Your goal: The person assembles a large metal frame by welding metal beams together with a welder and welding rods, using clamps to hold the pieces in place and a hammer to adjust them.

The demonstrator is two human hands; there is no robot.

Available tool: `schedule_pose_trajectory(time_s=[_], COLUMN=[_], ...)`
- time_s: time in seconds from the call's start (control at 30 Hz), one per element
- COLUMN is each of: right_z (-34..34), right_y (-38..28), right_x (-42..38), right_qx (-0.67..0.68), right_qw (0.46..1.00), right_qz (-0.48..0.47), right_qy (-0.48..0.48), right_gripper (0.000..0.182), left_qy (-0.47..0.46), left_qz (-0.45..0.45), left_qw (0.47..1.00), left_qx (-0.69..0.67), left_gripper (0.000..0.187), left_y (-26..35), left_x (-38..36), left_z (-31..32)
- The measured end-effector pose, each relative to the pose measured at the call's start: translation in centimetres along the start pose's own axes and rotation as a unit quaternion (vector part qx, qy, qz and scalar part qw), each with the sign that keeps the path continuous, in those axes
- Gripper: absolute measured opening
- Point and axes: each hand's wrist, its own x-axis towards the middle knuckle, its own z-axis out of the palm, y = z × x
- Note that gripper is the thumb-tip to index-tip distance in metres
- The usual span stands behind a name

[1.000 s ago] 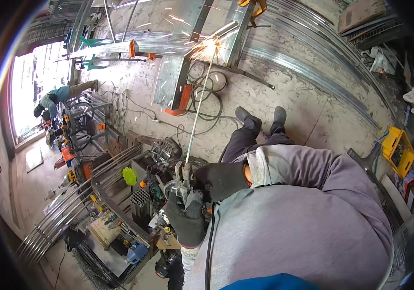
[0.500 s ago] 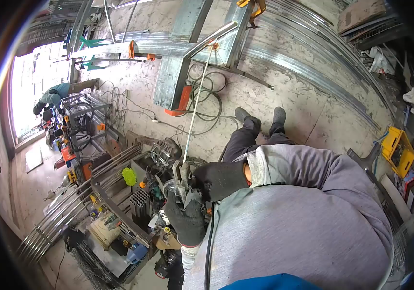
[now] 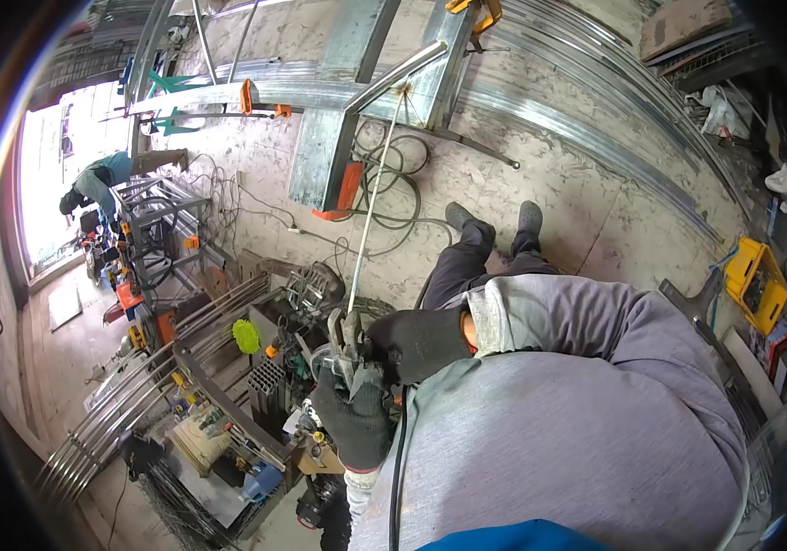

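My left hand (image 3: 353, 418), in a dark grey glove, is closed round the lower part of a welding electrode holder (image 3: 347, 340). Against its right side presses my right hand (image 3: 419, 346), also gloved and closed on the holder; its fingertips are partly hidden. A long thin welding rod (image 3: 374, 193) is clamped in the jaws and points away from me. The rod's far end meets a brown scorched spot on a flat steel plate (image 3: 421, 96), beside a square tube (image 3: 398, 78). A black cable (image 3: 399, 468) hangs below my hands along my shirt.
Orange clamps (image 3: 246, 95) grip the long steel bar. Coiled hose (image 3: 402, 197) lies on the floor before my feet. At left stand a tool-laden bench (image 3: 228, 404) and a rack of steel tubes (image 3: 109, 427). A co-worker (image 3: 104, 179) bends near the doorway. A yellow crate (image 3: 757, 286) sits at right.
The view has shifted very slightly. My hands, the holder and the rod keep nearly the same pose. The co-worker near the doorway has shifted position a little.
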Motion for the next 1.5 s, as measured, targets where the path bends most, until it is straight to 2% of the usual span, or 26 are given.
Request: schedule_pose_trajectory(time_s=[0.2, 0.27, 0.47, 0.5, 0.57, 0.63, 0.8, 0.87, 0.93, 1.0, 1.07, 1.1, 1.2, 1.3, 1.43, 1.5], right_z=[-0.3, -0.5, -0.5, -0.1, 0.1, 0.2, 0.5, 0.0, -1.0, -0.4, 0.8, 1.4, -0.2, 1.2, 0.9, 0.5], right_y=[-0.5, -1.0, -0.3, 0.6, 1.0, 1.1, 1.7, 0.6, -1.6, -0.7, 1.9, 2.9, 0.2, 2.5, 2.0, 1.4], right_x=[0.3, 0.1, 0.0, 0.3, 0.3, 0.1, 0.3, 0.4, 0.4, 0.4, 0.5, 1.0, 0.1, 0.3, 0.3, 0.1], right_qx=[-0.023, -0.028, -0.010, -0.044, -0.079, -0.026, -0.046, -0.040, -0.069, -0.060, -0.044, -0.060, -0.013, -0.057, -0.034, -0.015], right_qw=[0.999, 0.999, 1.000, 0.999, 0.996, 0.999, 0.996, 0.996, 0.993, 0.993, 0.999, 0.996, 0.996, 0.990, 0.992, 0.995], right_qz=[0.024, 0.027, -0.021, -0.025, -0.029, -0.044, -0.073, -0.073, 0.050, 0.065, -0.015, -0.065, -0.086, -0.125, -0.116, -0.094], right_qy=[-0.028, -0.033, 0.000, -0.011, -0.022, -0.004, -0.002, -0.008, -0.078, -0.084, -0.021, -0.022, -0.010, 0.042, 0.026, 0.022], right_gripper=[0.027, 0.028, 0.027, 0.026, 0.026, 0.027, 0.028, 0.029, 0.029, 0.031, 0.025, 0.029, 0.030, 0.030, 0.029, 0.029], left_qy=[0.006, 0.053, 0.111, 0.111, 0.015, 0.017, 0.022, -0.004, 0.000, 0.004, 0.061, 0.110, 0.132, 0.107, 0.091, 0.046], left_qz=[0.000, 0.086, 0.135, 0.135, 0.034, 0.036, 0.031, 0.012, 0.004, -0.004, 0.063, 0.099, 0.110, 0.089, 0.102, 0.080], left_qw=[1.000, 0.994, 0.980, 0.980, 0.999, 0.999, 0.999, 1.000, 1.000, 1.000, 0.995, 0.981, 0.979, 0.985, 0.986, 0.994], left_qx=[-0.008, 0.050, 0.099, 0.099, 0.021, 0.027, 0.019, -0.004, -0.010, -0.015, 0.036, 0.124, 0.107, 0.098, 0.094, 0.063], left_gripper=[0.052, 0.052, 0.057, 0.057, 0.059, 0.059, 0.061, 0.062, 0.061, 0.061, 0.059, 0.057, 0.057, 0.057, 0.057, 0.057], left_y=[-1.0, -1.9, -2.7, -2.4, -1.2, -0.8, -0.9, -0.8, 0.5, 0.2, -2.3, -2.8, -3.4, -2.2, -1.9, -1.6], left_x=[-0.3, -0.7, -1.0, -0.9, -0.3, -0.4, -0.4, -0.2, -0.3, -0.6, -1.3, -1.7, -1.7, -1.4, -0.8, -0.3], left_z=[0.1, 0.3, 0.9, 0.7, 0.1, 0.0, 0.2, 0.1, 0.1, 0.1, 0.4, 0.8, 1.2, 1.0, 0.7, 0.4])
